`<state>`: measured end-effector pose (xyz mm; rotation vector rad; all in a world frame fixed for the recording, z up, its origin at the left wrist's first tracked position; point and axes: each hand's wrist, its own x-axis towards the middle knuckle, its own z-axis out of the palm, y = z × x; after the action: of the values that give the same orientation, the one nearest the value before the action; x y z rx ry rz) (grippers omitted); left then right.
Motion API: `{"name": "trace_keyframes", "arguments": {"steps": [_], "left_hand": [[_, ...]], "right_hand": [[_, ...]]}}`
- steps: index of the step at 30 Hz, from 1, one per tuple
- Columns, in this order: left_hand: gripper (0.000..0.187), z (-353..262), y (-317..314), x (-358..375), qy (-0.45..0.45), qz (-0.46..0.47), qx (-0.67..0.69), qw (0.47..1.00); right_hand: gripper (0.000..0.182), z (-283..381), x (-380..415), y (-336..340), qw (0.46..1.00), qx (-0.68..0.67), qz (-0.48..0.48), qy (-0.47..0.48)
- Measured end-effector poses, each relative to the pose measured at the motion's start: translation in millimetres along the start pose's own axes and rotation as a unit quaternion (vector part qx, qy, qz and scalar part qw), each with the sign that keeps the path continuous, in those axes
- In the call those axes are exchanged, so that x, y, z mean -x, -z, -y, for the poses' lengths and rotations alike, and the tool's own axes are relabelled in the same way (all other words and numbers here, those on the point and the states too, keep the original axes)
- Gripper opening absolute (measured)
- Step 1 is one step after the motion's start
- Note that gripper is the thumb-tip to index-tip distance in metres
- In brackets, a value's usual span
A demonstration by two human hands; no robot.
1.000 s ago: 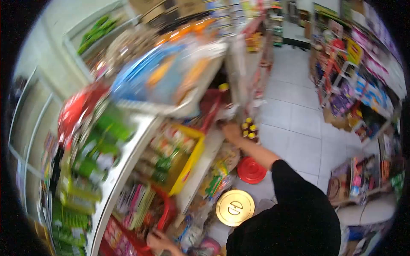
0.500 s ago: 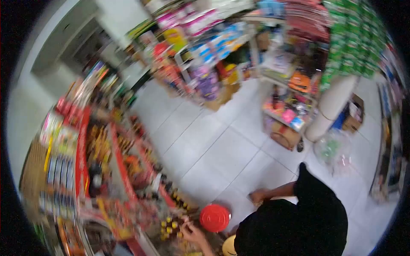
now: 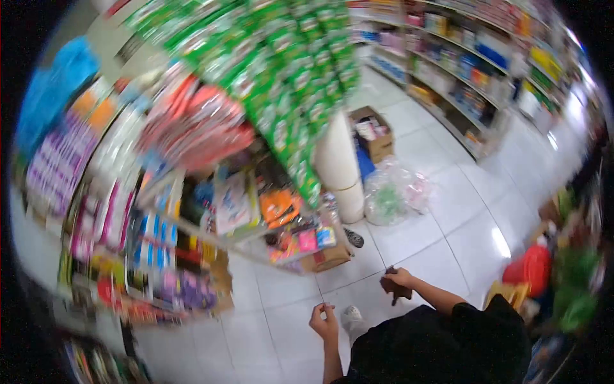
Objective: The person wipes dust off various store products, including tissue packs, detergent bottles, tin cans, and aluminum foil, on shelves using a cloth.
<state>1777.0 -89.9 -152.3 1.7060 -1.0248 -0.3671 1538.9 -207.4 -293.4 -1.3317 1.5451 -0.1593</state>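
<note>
My right hand (image 3: 403,279) is closed on a small dark brown thing (image 3: 390,288), limp and cloth-like, with a jagged lower edge; its exact kind is not plain. It hangs above the white tiled floor, in front of my body. Lower and to the left, my left hand (image 3: 324,322) is raised with its fingers curled and pinched together; whatever they hold, if anything, is too small to make out. The two hands are apart. My light-coloured shoe (image 3: 352,315) shows between them on the floor.
Green packets (image 3: 272,83) hang in strips over a white post (image 3: 340,169). Near its foot lie a clear plastic bag (image 3: 393,195) and an open cardboard box (image 3: 374,136). Stocked shelves (image 3: 457,70) stand behind. A red bucket (image 3: 529,269) is at right, packed goods (image 3: 157,240) at left.
My view has swung right, from the snack shelves to the hanging green packets. My left hand has left the yellow-capped bottles and red-lidded tub. The brown thing in my right hand now shows.
</note>
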Motion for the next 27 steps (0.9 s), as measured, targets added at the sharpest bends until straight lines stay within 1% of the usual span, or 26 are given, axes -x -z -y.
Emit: {"name": "trace_keyframes", "arguments": {"steps": [2,3,4,6,7,8,10,11,12,13,14,15,16,17,19,20,21,22,24,26,27], "left_hand": [[0.01,6,-22,-37,-0.015,0.091,0.03,0.995],[0.01,2,-26,-53,-0.027,0.163,0.012,0.986],[0.01,0,-36,-69,-0.006,0.237,0.019,0.971],[0.012,0,-55,-92,0.037,0.376,0.022,0.926],[0.022,24,-71,-105,0.046,0.475,-0.008,0.879],[0.025,36,-88,-115,0.018,0.533,-0.072,0.843],[0.031,51,-127,-127,-0.043,0.632,-0.196,0.749],[0.039,61,-153,-130,-0.009,0.675,-0.207,0.708],[0.039,59,-172,-130,-0.037,0.685,-0.222,0.693],[0.039,55,-192,-130,-0.063,0.692,-0.236,0.679],[0.039,52,-212,-130,-0.09,0.698,-0.249,0.666],[0.039,72,-238,-129,-0.093,0.711,-0.276,0.64],[0.039,115,-268,-127,-0.097,0.722,-0.303,0.615],[0.038,146,-292,-124,-0.102,0.731,-0.328,0.589],[0.038,166,-334,-119,-0.13,0.739,-0.352,0.559],[0.038,176,-347,-116,0.011,0.73,-0.334,0.595],[0.038,171,-361,-112,0.154,0.707,-0.315,0.614],[0.038,166,-383,-104,0.189,0.692,-0.355,0.6],[0.037,137,-410,-93,0.26,0.646,-0.437,0.57],[0.037,125,-448,-87,0.251,0.674,-0.418,0.554],[0.037,118,-469,-87,0.247,0.686,-0.407,0.55]], "right_hand": [[0.044,-46,7,-4,0.996,0.012,-0.056,-0.068],[0.042,-80,15,-12,0.991,0.019,-0.098,-0.092],[0.04,-104,19,-14,0.983,0.031,-0.138,-0.114],[0.037,-103,71,-3,0.96,-0.032,-0.212,-0.181],[0.037,-126,80,-9,0.944,-0.069,-0.25,-0.201],[0.037,-149,91,-20,0.925,-0.103,-0.289,-0.223],[0.039,-162,124,-32,0.842,-0.252,-0.357,-0.317],[0.04,-171,138,-39,0.787,-0.322,-0.387,-0.356],[0.041,-224,134,-75,0.755,-0.325,-0.447,-0.354],[0.041,-244,141,-97,0.724,-0.327,-0.527,-0.302],[0.038,-246,158,-108,0.709,-0.324,-0.509,-0.365],[0.039,-261,172,-131,0.683,-0.403,-0.503,-0.343],[0.034,-252,184,-139,0.687,-0.307,-0.583,-0.307],[0.032,-251,198,-142,0.695,-0.328,-0.548,-0.331],[0.03,-262,213,-142,0.693,-0.405,-0.469,-0.369],[0.029,-266,214,-136,0.689,-0.432,-0.449,-0.371],[0.028,-263,209,-126,0.684,-0.458,-0.433,-0.367],[0.027,-266,203,-110,0.68,-0.476,-0.431,-0.354],[0.025,-284,185,-73,0.674,-0.481,-0.441,-0.346],[0.028,-281,159,-4,0.671,-0.428,-0.447,-0.408],[0.031,-280,138,53,0.671,-0.401,-0.449,-0.434]]}}
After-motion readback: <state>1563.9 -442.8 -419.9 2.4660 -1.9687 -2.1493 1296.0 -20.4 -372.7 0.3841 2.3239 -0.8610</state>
